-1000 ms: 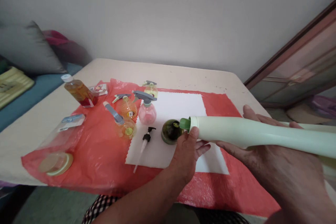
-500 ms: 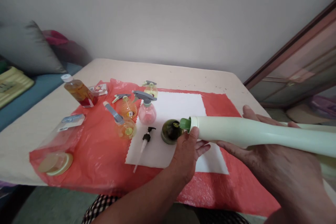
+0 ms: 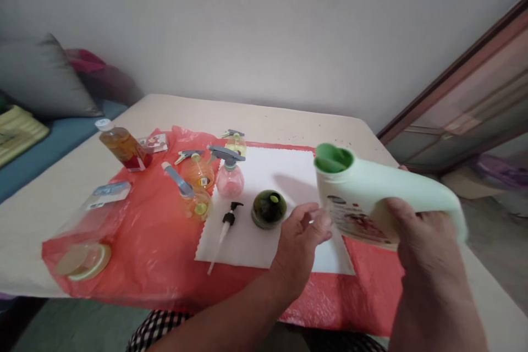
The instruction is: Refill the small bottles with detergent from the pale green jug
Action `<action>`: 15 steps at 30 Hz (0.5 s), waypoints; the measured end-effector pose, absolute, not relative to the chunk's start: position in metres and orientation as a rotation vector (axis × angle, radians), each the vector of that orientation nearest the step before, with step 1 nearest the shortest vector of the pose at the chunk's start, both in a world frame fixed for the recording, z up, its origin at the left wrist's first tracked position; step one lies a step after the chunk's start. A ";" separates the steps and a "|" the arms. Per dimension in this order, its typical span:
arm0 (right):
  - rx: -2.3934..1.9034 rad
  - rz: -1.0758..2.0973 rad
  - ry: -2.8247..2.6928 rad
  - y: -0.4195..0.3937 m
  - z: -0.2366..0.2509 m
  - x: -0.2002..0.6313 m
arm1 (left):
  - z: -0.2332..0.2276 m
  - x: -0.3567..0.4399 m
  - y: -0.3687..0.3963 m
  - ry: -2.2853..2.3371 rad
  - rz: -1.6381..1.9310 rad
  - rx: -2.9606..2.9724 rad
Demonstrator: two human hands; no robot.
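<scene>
Refill bottle held tilted above table, left hand open beside it

Right hand (image 3: 416,231) wraps the body of a pale green bottle (image 3: 383,198), thumb across the printed label, fingers clenched round it. Bottle is off the table, lying roughly sideways with the green cap end (image 3: 333,158) pointing up-left, over the right edge of the white sheet (image 3: 284,170). Left hand (image 3: 303,236) hangs just left of the bottle's label, fingers loosely spread, grasping nothing; fingertips near the bottle, contact cannot be told. Dark green round bottle (image 3: 269,209) stands on the white sheet just left of the left hand, open yellow mouth on top. Black pump head (image 3: 226,224) with its white tube lies on the sheet beside it. Pink spray bottle (image 3: 229,176) at the sheet's left edge, orange spray bottles (image 3: 198,173) further left on the red plastic cover (image 3: 152,231). Amber bottle (image 3: 121,146) lies tilted at the cover's far left. Clear bag with a round lid (image 3: 82,256) sits near the front left corner. Beige table (image 3: 264,115) under everything.
</scene>
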State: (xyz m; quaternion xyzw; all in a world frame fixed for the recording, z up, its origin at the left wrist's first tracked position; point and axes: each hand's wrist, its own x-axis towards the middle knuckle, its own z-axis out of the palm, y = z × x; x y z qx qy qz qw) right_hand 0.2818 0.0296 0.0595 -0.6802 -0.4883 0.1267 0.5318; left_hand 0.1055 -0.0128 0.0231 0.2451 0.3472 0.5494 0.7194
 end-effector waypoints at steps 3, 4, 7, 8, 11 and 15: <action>-1.381 0.497 -0.708 0.051 0.043 0.272 | 0.028 0.105 -0.015 0.872 1.153 0.710; -1.251 0.562 -0.624 0.061 0.037 0.269 | 0.028 0.105 -0.015 0.897 1.145 0.745; -1.096 0.608 -0.595 0.095 0.019 0.256 | 0.028 0.104 -0.015 0.926 1.145 0.823; -1.070 0.609 -0.608 0.107 0.013 0.252 | 0.028 0.104 -0.015 0.937 1.140 0.860; -1.045 0.575 -0.684 0.138 -0.002 0.240 | 0.027 0.102 -0.017 0.999 1.091 0.997; -1.207 0.488 -0.848 0.158 -0.018 0.239 | 0.027 0.099 -0.021 1.065 0.998 1.154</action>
